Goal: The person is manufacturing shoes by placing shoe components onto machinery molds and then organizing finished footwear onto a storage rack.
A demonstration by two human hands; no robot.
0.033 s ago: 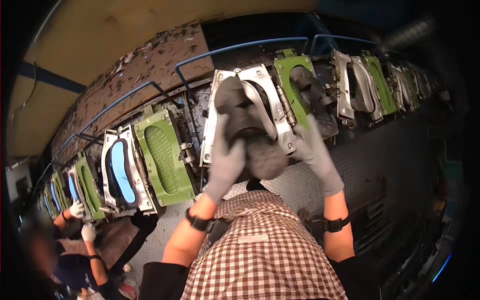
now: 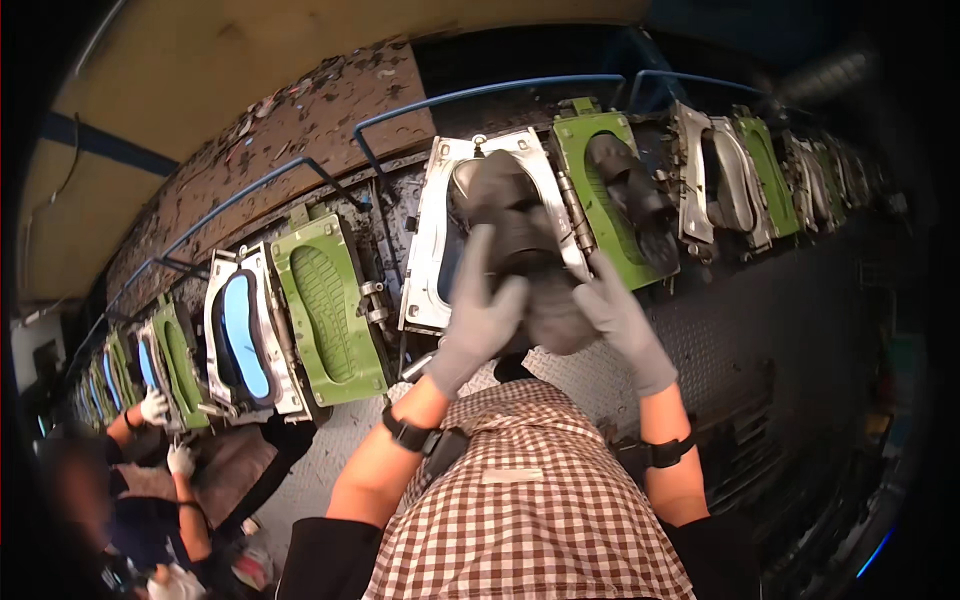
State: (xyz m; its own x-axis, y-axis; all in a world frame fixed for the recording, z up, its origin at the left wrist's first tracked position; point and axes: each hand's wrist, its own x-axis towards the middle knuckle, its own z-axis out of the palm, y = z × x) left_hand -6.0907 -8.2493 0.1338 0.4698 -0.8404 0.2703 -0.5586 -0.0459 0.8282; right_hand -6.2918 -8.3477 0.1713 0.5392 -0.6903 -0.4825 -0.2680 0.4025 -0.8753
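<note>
A dark sandal (image 2: 520,235), slightly blurred, is held tilted above a silver shoe-mould half (image 2: 425,230). My grey-gloved left hand (image 2: 480,325) grips its left side, the fingers along the edge and the thumb across it. At the sandal's lower right, my right hand (image 2: 620,320), also gloved, has its fingers stretched and apart; the thumb reaches its edge, and whether it presses there I cannot tell. Hinged to the silver half is a green mould half (image 2: 575,150), with a second dark sandal (image 2: 640,205) lying on it.
To the left stand a green mould half (image 2: 325,310) and a silver one with a blue insole shape (image 2: 243,330). More moulds (image 2: 735,185) run off to the right. Blue rails (image 2: 480,93) pass behind the row. Another person's gloved hand (image 2: 153,405) works at the far left.
The sandal in my left hand has shifted to the right and turned more upright. My right hand has moved down and left, away from the second sandal and to the held one.
</note>
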